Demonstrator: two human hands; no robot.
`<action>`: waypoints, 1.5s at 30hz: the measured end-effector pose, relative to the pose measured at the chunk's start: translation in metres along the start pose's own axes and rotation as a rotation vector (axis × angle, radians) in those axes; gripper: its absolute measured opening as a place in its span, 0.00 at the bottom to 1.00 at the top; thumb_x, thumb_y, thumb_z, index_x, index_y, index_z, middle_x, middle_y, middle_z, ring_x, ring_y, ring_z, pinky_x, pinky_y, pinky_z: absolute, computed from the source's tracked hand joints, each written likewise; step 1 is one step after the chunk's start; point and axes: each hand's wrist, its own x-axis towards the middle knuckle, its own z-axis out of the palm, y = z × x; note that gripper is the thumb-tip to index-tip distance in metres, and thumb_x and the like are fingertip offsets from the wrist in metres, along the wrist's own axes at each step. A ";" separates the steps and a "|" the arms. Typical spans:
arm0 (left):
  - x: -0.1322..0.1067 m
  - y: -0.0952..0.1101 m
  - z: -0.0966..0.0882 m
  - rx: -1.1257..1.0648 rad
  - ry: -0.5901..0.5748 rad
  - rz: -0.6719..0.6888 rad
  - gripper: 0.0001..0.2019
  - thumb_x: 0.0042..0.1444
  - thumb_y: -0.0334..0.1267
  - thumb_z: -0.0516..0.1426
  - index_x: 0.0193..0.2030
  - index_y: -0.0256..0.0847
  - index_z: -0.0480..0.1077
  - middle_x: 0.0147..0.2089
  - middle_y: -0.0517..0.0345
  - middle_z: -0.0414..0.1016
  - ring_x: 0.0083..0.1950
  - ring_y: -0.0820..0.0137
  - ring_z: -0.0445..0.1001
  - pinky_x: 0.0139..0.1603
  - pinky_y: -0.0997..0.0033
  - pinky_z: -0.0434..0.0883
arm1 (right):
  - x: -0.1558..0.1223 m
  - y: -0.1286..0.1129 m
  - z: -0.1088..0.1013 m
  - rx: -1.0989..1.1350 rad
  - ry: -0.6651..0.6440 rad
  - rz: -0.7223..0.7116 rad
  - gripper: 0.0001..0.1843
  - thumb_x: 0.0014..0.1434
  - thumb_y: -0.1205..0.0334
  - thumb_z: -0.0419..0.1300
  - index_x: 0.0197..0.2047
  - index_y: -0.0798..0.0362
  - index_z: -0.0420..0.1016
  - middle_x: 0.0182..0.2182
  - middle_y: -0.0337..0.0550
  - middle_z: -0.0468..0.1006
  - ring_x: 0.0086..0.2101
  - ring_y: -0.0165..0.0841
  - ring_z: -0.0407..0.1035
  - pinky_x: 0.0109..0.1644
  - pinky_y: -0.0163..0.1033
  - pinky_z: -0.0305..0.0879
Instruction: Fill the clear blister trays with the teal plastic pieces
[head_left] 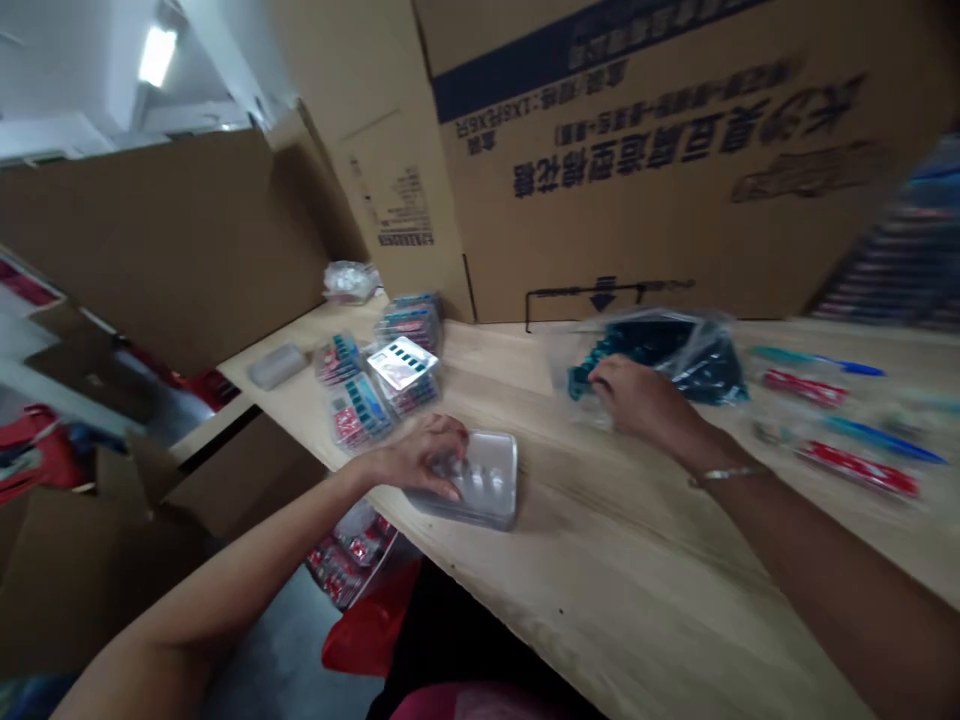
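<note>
My left hand (426,455) has its thumb and fingers curled on a stack of clear plastic trays (491,485) near the table's front edge. Round hollows show in the top tray. Further right, my right hand (634,395) reaches to the mouth of a clear plastic bag (690,350) full of dark teal pieces. Its fingers are pinched together, and a few teal pieces (583,372) lie right at the fingertips. What the pinch holds is hidden and blurred.
Filled clear packs (360,405) with teal and red contents stand in piles left of the trays, beside a clear plastic roll-like piece (276,366). Blue pens (885,438) and red-labelled packets (859,468) lie at right. A large cardboard box (645,230) walls off the back.
</note>
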 end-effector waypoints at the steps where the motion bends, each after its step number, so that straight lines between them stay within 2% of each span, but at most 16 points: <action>1: 0.000 0.000 0.001 -0.003 0.005 -0.007 0.24 0.45 0.59 0.64 0.39 0.41 0.71 0.54 0.49 0.68 0.56 0.59 0.64 0.60 0.58 0.59 | 0.022 0.000 0.004 -0.030 -0.036 0.058 0.13 0.63 0.66 0.51 0.45 0.58 0.76 0.49 0.58 0.74 0.47 0.40 0.71 0.47 0.40 0.64; 5: -0.002 0.001 0.004 -0.007 0.038 0.006 0.22 0.46 0.57 0.65 0.38 0.40 0.70 0.53 0.47 0.68 0.56 0.58 0.65 0.59 0.59 0.60 | 0.071 0.008 0.033 -0.044 -0.106 0.192 0.18 0.56 0.60 0.62 0.47 0.63 0.76 0.43 0.66 0.75 0.39 0.44 0.73 0.36 0.41 0.61; 10: -0.005 0.020 0.004 0.127 0.028 0.058 0.21 0.49 0.50 0.65 0.42 0.39 0.68 0.52 0.45 0.71 0.54 0.57 0.67 0.57 0.59 0.63 | 0.069 0.027 0.059 0.054 -0.058 0.176 0.11 0.50 0.63 0.65 0.39 0.57 0.78 0.37 0.56 0.77 0.31 0.37 0.70 0.31 0.39 0.55; 13: -0.008 0.040 0.004 0.302 -0.036 0.137 0.14 0.58 0.40 0.59 0.48 0.37 0.67 0.56 0.42 0.70 0.54 0.58 0.70 0.57 0.57 0.65 | 0.066 0.036 0.057 0.159 0.044 0.172 0.08 0.51 0.63 0.64 0.34 0.57 0.78 0.32 0.53 0.78 0.26 0.34 0.67 0.29 0.39 0.55; 18: -0.012 0.062 0.008 0.492 -0.113 0.170 0.09 0.64 0.34 0.50 0.44 0.37 0.71 0.61 0.42 0.67 0.57 0.59 0.70 0.53 0.62 0.68 | 0.057 0.032 0.029 0.321 0.317 0.298 0.21 0.60 0.55 0.54 0.42 0.66 0.75 0.32 0.58 0.77 0.27 0.35 0.67 0.31 0.39 0.59; 21: -0.013 0.061 0.014 0.525 -0.121 0.152 0.09 0.63 0.33 0.50 0.43 0.35 0.70 0.63 0.38 0.65 0.60 0.58 0.68 0.55 0.62 0.68 | 0.021 0.029 0.015 0.428 0.330 0.283 0.19 0.55 0.51 0.58 0.39 0.59 0.75 0.30 0.51 0.77 0.27 0.35 0.68 0.31 0.40 0.60; 23: -0.015 0.057 0.017 0.526 -0.083 0.140 0.09 0.63 0.34 0.50 0.43 0.34 0.69 0.63 0.35 0.65 0.62 0.58 0.67 0.58 0.61 0.66 | -0.019 0.036 0.018 0.390 0.266 0.139 0.14 0.51 0.50 0.61 0.34 0.51 0.73 0.29 0.47 0.76 0.27 0.38 0.69 0.31 0.41 0.61; 26: -0.017 0.054 0.017 0.528 0.073 0.102 0.08 0.62 0.35 0.50 0.42 0.33 0.68 0.62 0.33 0.65 0.62 0.58 0.66 0.61 0.59 0.64 | -0.089 0.057 0.035 0.170 0.235 -0.072 0.09 0.53 0.49 0.57 0.31 0.45 0.69 0.31 0.47 0.75 0.28 0.42 0.71 0.29 0.44 0.62; 29: -0.010 0.067 0.010 0.558 0.259 0.093 0.07 0.61 0.31 0.49 0.40 0.35 0.67 0.61 0.36 0.66 0.58 0.58 0.69 0.60 0.55 0.64 | -0.153 0.068 0.049 -0.011 0.243 -0.010 0.12 0.59 0.48 0.52 0.33 0.46 0.69 0.32 0.48 0.74 0.29 0.43 0.71 0.28 0.45 0.64; 31: 0.006 0.084 0.010 0.575 0.352 0.159 0.07 0.61 0.30 0.48 0.39 0.36 0.67 0.61 0.39 0.67 0.57 0.58 0.69 0.60 0.51 0.63 | -0.182 0.068 0.049 -0.038 0.276 0.040 0.15 0.61 0.48 0.51 0.39 0.49 0.71 0.35 0.50 0.75 0.35 0.43 0.72 0.35 0.45 0.68; 34: 0.040 0.122 0.034 0.576 0.396 0.418 0.09 0.62 0.28 0.48 0.41 0.38 0.68 0.60 0.43 0.68 0.60 0.57 0.67 0.62 0.52 0.60 | -0.203 0.071 0.042 -0.050 0.276 0.120 0.18 0.63 0.49 0.52 0.43 0.54 0.73 0.37 0.51 0.74 0.40 0.43 0.70 0.44 0.46 0.68; 36: 0.062 0.149 0.069 0.583 0.328 0.618 0.10 0.63 0.28 0.47 0.43 0.37 0.69 0.59 0.44 0.70 0.60 0.58 0.66 0.60 0.55 0.62 | -0.212 0.078 0.034 -0.008 0.303 0.177 0.17 0.62 0.52 0.54 0.48 0.54 0.72 0.41 0.51 0.74 0.44 0.43 0.69 0.48 0.47 0.68; 38: 0.077 0.169 0.111 0.594 0.197 0.724 0.10 0.63 0.28 0.48 0.44 0.35 0.69 0.55 0.43 0.72 0.57 0.58 0.69 0.55 0.57 0.65 | -0.223 0.083 0.025 0.048 0.355 0.186 0.19 0.61 0.54 0.56 0.52 0.54 0.70 0.48 0.52 0.73 0.49 0.44 0.67 0.52 0.50 0.66; 41: 0.089 0.175 0.157 0.522 0.044 0.721 0.08 0.62 0.28 0.51 0.43 0.34 0.70 0.54 0.42 0.73 0.55 0.58 0.70 0.53 0.57 0.66 | -0.245 0.080 0.013 0.118 0.451 0.177 0.13 0.61 0.58 0.56 0.48 0.52 0.72 0.48 0.52 0.74 0.50 0.44 0.66 0.55 0.51 0.63; 43: 0.091 0.165 0.168 0.385 0.033 0.651 0.06 0.61 0.34 0.54 0.42 0.36 0.71 0.59 0.42 0.69 0.60 0.55 0.66 0.59 0.52 0.62 | -0.259 0.070 0.009 0.216 0.443 0.167 0.09 0.64 0.62 0.53 0.41 0.51 0.74 0.41 0.48 0.77 0.44 0.40 0.69 0.50 0.47 0.65; 45: 0.093 0.151 0.167 0.253 0.048 0.527 0.11 0.57 0.45 0.59 0.41 0.39 0.71 0.64 0.43 0.64 0.66 0.49 0.58 0.63 0.42 0.54 | -0.266 0.056 0.011 0.338 0.333 0.109 0.08 0.64 0.63 0.54 0.37 0.51 0.74 0.33 0.44 0.76 0.37 0.35 0.70 0.44 0.41 0.66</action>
